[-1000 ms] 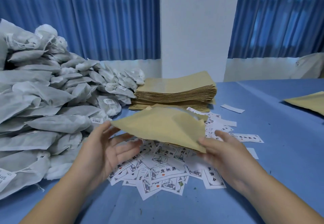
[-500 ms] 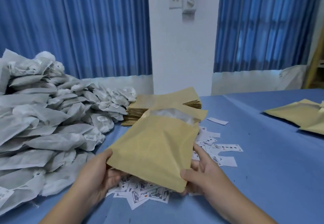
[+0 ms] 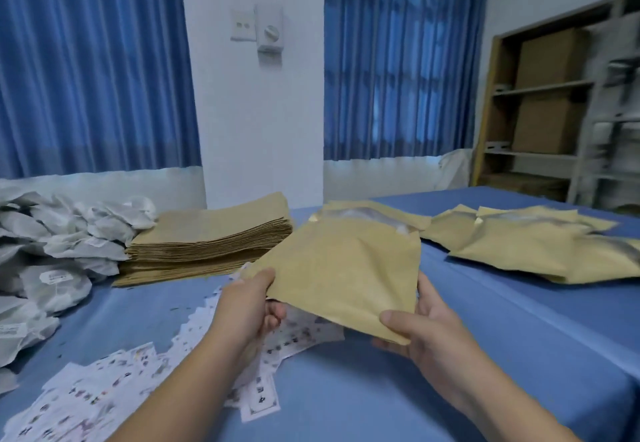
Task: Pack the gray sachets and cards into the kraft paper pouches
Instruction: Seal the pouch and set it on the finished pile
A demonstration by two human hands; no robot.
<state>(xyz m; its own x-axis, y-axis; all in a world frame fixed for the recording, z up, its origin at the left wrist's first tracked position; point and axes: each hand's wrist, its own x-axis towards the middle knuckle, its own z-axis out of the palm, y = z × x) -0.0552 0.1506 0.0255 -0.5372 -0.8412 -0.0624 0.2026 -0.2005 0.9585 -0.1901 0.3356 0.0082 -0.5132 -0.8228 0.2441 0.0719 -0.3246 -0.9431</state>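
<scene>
On the blue table (image 3: 450, 355), gray sachets (image 3: 62, 251) heap at nine o'clock and filled pouches (image 3: 536, 247) lie at two. At centre the kraft pouch (image 3: 346, 268) is held aloft: the left hand (image 3: 249, 306) pinches its left edge, the right hand (image 3: 426, 334) grips its bottom corner. It looks light and floppy, so the edges seem the surest hold.

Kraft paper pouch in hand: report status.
Left hand and right hand grip tan kraft paper pouch, held over white printed cards. Nothing blocking. Filled kraft pouches lie right.
</scene>
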